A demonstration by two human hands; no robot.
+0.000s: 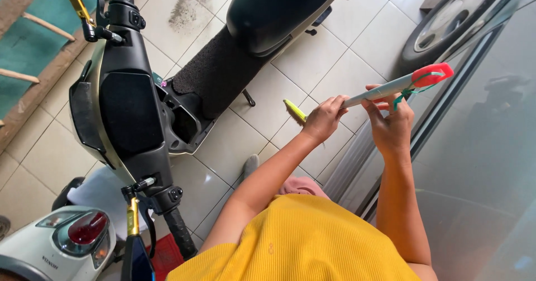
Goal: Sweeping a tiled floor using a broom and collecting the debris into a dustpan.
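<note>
Yellow shirt (pixel 301 242) closest, filling the bottom edge. Far left, white scooter tail with red lamp (pixel 67 239) at the floor's lower left corner, then black scooter (pixel 131 108) standing on the tiled floor (pixel 329 57), footboard mat and seat running toward the top edge. Further right, left hand (pixel 324 119) closed around the grey handle of a broom (pixel 371 95), yellow bristles poking out beyond it. Right hand (pixel 392 125) gripping the same handle higher up, just below the red cap and green loop. Car wheel (pixel 452 21) at the upper right, glass door (pixel 480 163) along the right edge.
</note>
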